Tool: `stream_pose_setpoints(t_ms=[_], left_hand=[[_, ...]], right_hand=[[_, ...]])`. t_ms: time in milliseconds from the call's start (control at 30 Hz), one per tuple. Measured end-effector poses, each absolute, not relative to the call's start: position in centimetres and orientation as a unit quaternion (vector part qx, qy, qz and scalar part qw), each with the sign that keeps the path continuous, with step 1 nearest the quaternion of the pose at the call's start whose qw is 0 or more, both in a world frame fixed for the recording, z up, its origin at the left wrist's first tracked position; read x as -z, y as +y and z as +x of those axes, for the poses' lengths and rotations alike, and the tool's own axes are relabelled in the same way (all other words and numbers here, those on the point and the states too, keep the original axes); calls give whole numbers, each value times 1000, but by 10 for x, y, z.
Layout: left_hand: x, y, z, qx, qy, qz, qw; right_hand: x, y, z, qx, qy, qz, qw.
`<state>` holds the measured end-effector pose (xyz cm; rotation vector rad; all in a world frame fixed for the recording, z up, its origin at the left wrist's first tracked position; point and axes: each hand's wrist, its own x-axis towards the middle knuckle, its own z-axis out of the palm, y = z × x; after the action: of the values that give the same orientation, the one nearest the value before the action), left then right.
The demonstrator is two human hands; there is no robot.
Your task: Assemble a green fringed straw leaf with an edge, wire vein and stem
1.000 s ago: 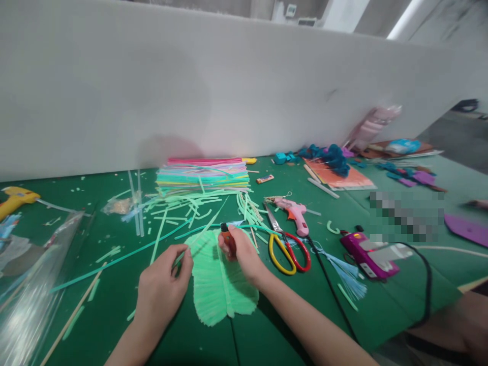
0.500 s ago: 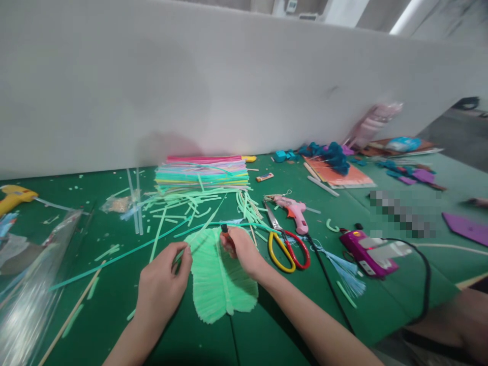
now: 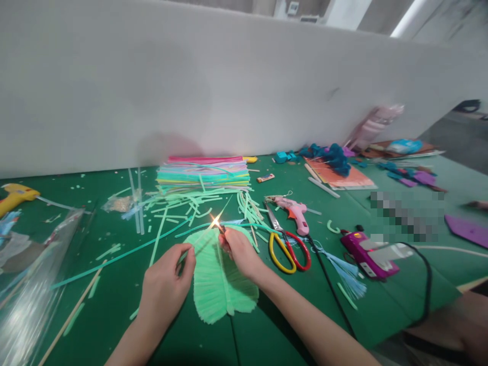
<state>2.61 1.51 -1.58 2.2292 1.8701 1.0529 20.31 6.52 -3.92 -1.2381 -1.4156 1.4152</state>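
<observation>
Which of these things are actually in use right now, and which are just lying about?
In use: left hand, green leaf, right hand, lit lighter.
Lying about: scissors, pink glue gun, straw stack, purple glue gun.

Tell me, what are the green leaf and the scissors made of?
The green leaf looks like thin matte plastic strips, probably cut straws: fine parallel ribs cross it. The scissors have shiny metal blades and glossy yellow and red handles, probably plastic.
</observation>
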Motion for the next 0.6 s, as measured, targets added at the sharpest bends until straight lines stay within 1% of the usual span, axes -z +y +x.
stream_pose_setpoints(t_ms=[233,600], left_hand=[[17,16,27,-339,604,720,35],[17,16,26,-343,594,727,26]], right_hand=[[36,65,204,-557,-549,-486,389],[34,67,204,-569,-527,-494,394]])
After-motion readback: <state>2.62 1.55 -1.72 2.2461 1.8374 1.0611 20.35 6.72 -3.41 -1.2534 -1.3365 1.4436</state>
